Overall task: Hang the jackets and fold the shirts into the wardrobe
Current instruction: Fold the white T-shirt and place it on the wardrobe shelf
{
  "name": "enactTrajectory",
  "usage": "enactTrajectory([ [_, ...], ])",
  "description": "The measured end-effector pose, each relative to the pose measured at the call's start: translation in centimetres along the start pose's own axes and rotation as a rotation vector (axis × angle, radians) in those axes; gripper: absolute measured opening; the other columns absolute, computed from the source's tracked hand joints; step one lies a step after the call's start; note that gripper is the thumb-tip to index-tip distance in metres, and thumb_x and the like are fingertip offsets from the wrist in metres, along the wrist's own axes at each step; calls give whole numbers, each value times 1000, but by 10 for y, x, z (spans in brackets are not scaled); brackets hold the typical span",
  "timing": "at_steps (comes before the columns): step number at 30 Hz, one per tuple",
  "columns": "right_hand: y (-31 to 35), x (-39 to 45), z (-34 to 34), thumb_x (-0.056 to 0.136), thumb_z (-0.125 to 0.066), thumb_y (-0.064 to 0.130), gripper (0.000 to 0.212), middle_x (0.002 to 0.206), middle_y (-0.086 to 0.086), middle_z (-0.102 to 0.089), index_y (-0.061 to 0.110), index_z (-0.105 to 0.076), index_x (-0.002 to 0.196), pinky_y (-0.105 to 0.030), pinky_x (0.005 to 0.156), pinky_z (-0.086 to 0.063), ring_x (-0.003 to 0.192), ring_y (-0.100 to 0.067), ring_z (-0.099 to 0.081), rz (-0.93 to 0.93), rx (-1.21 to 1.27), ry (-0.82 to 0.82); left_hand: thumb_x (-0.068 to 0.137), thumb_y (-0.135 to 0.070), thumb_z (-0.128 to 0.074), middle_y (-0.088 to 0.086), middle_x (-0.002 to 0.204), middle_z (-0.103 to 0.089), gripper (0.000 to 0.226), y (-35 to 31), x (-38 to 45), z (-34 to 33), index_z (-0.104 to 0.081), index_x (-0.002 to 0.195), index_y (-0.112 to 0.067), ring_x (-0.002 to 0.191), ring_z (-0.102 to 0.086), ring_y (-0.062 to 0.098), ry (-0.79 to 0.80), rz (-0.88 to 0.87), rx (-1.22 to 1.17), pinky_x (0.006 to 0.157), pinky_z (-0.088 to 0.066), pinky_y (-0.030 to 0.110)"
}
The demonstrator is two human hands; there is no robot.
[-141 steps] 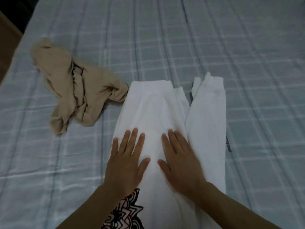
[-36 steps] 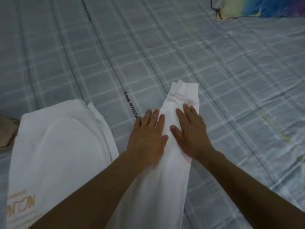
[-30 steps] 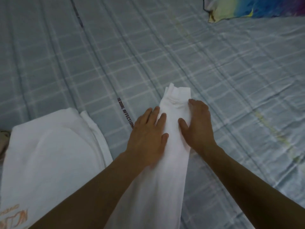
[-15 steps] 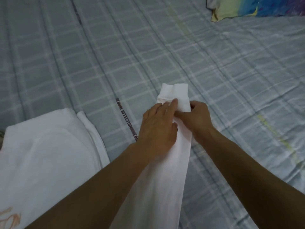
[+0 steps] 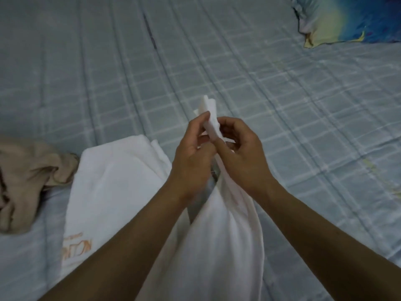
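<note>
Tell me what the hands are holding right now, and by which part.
Both the left hand and the right hand pinch the long white cotton shirt sleeve near its cuff end, lifted off the bed.

A second ago both palms lay flat on the white sleeve (image 5: 225, 224), pressing it to the bed. Now the left hand (image 5: 193, 157) and the right hand (image 5: 240, 153) have curled around its cuff end and raised it off the sheet, so the cuff sticks up between the fingertips and the sleeve hangs bunched below the wrists.
</note>
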State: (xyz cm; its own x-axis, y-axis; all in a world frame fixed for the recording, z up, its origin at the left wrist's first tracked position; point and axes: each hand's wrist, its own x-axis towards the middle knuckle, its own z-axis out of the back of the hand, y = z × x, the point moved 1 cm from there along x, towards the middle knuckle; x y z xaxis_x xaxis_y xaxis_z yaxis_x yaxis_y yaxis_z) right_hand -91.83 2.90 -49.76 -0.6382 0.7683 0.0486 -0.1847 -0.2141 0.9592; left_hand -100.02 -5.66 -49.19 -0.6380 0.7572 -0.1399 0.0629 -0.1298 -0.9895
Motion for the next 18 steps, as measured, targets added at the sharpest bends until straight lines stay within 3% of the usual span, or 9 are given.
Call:
enactTrajectory([
  [3,26,-13,-35,102,-50,20,35,125,6,-64,15,-53,136,-21,95,-51,111,0,-61,44,20,130,94,-6,-49,0,129,-65,48,-16,-12,44,-51,139,-23,116,-64,14,-104,10,-85,101,-51,39],
  [6,49,-28,-79,103,-41,33,49,145,5,-51,17,-38,149,-30,109,-42,129,-3,-50,72,-28,268,85,-14,-49,4,124,-68,50,-27,-27,92,-55,134,-22,115,-65,21,-180,0,-142,99,-51,43],
  [9,68,-35,-124,99,-35,49,63,155,3,-39,21,-27,154,-38,115,-34,140,-8,-38,94,-65,383,79,-14,-49,8,111,-72,52,-28,-36,140,-57,131,-17,101,-69,19,-232,-11,-265,84,-53,31],
  [12,74,-35,-166,103,-34,46,59,160,4,-28,21,-21,156,-28,120,-21,145,-8,-27,17,-54,523,81,-18,-50,6,108,-73,49,-8,-33,185,-58,129,-18,96,-67,17,-316,80,-327,78,-53,26],
  [15,53,-36,-192,106,-34,38,53,161,4,-26,20,-25,155,-20,116,-15,146,-10,-25,-81,-129,646,84,-33,-61,11,130,-63,55,34,-32,216,-53,136,-18,105,-64,21,-355,283,-134,77,-50,32],
  [18,18,-51,-184,104,-37,28,46,154,-3,-40,11,-41,147,-25,119,-21,142,-16,-35,77,-358,586,91,-20,-61,3,127,-64,49,67,-48,222,-47,138,-21,104,-63,20,-408,333,174,81,-50,34],
])
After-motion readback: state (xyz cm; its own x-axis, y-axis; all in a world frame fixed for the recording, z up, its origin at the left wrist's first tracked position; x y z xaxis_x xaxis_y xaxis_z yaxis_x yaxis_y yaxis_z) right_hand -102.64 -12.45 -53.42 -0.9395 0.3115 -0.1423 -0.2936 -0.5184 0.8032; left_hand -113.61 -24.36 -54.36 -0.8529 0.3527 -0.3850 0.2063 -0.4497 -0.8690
